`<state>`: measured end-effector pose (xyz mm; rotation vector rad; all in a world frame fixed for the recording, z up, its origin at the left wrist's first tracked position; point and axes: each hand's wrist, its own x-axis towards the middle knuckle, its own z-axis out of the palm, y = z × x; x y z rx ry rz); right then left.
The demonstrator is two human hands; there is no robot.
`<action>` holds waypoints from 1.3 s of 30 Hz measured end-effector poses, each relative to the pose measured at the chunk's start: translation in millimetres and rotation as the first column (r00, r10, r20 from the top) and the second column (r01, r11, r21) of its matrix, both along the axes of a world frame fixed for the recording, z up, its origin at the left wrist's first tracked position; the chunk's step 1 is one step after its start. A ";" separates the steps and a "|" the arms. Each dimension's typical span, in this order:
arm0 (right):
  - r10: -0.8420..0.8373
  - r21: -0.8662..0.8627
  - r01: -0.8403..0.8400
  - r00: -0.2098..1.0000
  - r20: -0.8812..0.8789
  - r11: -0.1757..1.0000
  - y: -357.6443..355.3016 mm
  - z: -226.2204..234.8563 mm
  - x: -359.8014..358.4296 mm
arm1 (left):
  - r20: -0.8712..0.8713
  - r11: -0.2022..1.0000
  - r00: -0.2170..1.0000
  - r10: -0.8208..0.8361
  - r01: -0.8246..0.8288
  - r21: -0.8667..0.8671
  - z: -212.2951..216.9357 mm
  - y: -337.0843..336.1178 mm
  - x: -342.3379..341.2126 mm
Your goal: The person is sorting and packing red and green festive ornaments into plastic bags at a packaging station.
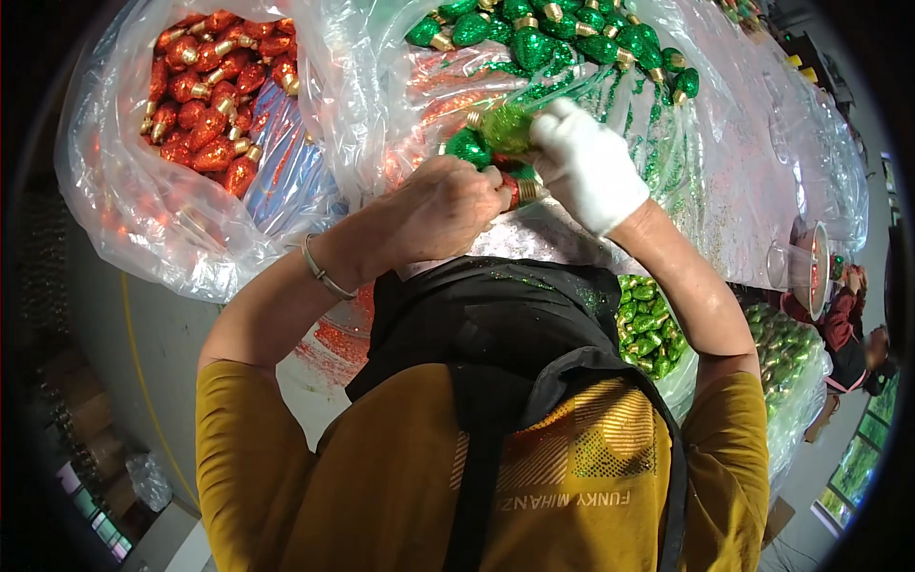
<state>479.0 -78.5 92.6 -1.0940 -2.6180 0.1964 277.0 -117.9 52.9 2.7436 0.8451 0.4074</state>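
My left hand (pixel 448 205) is bare, wears a thin bracelet, and is closed around a red glitter bulb ornament (pixel 521 192) whose gold cap pokes out. A dark green glitter bulb (pixel 468 148) sits just above its knuckles; whether the hand holds it I cannot tell. My right hand (pixel 586 164), in a white glove, pinches a light green glitter bulb (pixel 503 128) with a gold cap. Both hands meet over glitter-dusted clear plastic sheeting (pixel 724 181). My yellow shirt and black apron fill the lower part of the view.
A clear bag of red bulbs (pixel 205 91) lies at the upper left, a heap of dark green bulbs (pixel 562 33) at the top. Bags of light green bulbs (pixel 648 324) sit at my right. Another person (pixel 848 319) works at the right edge beside a clear container (pixel 801 267).
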 end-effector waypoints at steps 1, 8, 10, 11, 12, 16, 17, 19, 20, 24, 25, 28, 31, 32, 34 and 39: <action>-0.043 -0.017 0.046 0.987 0.157 0.999 0.4 -3.0 -1.1 | -0.004 1.000 1.000 -0.012 0.012 0.002 1.5 0.0 1.4; 0.155 -0.277 -0.056 0.924 0.349 0.959 34.3 2.9 -33.0 | -0.120 0.995 0.991 -0.065 0.055 -0.087 18.9 10.4 16.1; 0.216 -0.359 -0.086 0.916 0.339 0.929 40.2 4.9 -29.5 | -0.185 0.950 0.981 -0.052 -0.008 -0.313 31.4 13.5 18.0; 0.284 -0.439 -0.120 0.901 0.328 0.890 34.8 25.9 -19.9 | -0.231 0.960 0.969 -0.083 0.015 -0.281 41.1 18.1 13.9; 0.179 -0.324 -0.102 0.959 0.220 0.940 18.6 34.0 -0.2 | -0.274 0.968 0.955 -0.116 0.046 -0.247 48.5 24.8 12.5; -0.231 -0.167 0.168 0.826 -0.513 0.972 -39.4 41.8 113.2 | -0.245 0.954 0.966 0.084 -0.149 -0.262 52.0 45.0 31.4; -0.430 -0.301 0.311 0.724 -0.539 0.901 -49.4 35.4 149.8 | -0.223 0.991 0.975 0.010 -0.039 -0.127 48.4 51.4 43.5; -0.780 -0.468 0.625 0.516 -0.355 0.626 -74.6 -11.5 228.5 | -0.282 0.987 0.960 0.003 -0.048 -0.152 42.4 60.0 52.6; -0.860 -0.427 0.749 0.478 -0.181 0.506 -90.9 -51.2 269.0 | -0.344 0.983 0.939 0.017 -0.079 -0.164 40.3 63.4 54.0; -0.610 -0.464 0.872 0.456 0.648 0.158 -203.1 -207.6 363.9 | -0.480 0.964 0.868 0.128 -0.223 -0.147 23.7 50.0 54.6; -0.606 -0.571 0.815 0.506 0.614 0.102 -212.9 -247.7 359.9 | -0.532 0.945 0.821 0.208 -0.310 -0.107 27.2 44.4 50.4; -0.639 -0.657 0.744 0.565 0.523 0.120 -219.0 -378.2 336.4 | -0.491 0.936 0.845 0.212 -0.321 -0.148 33.3 43.4 64.2; -0.667 -0.533 0.830 0.491 0.561 0.162 -235.5 -477.3 327.9 | -0.487 0.919 0.838 0.246 -0.361 -0.156 44.6 41.6 86.5; -0.618 -0.581 0.789 0.561 0.551 0.199 -225.1 -463.1 302.7 | -0.514 0.911 0.812 0.276 -0.391 -0.129 53.7 36.3 80.5; -0.553 -0.610 0.792 0.523 0.649 0.033 -198.7 -399.9 289.9 | -0.425 0.896 0.825 0.373 -0.439 -0.064 71.4 30.4 56.8; -0.971 -0.874 0.464 0.107 0.216 -0.143 -266.8 -405.2 369.1 | -0.032 0.686 0.685 0.727 -0.728 0.005 90.2 17.6 -42.7</action>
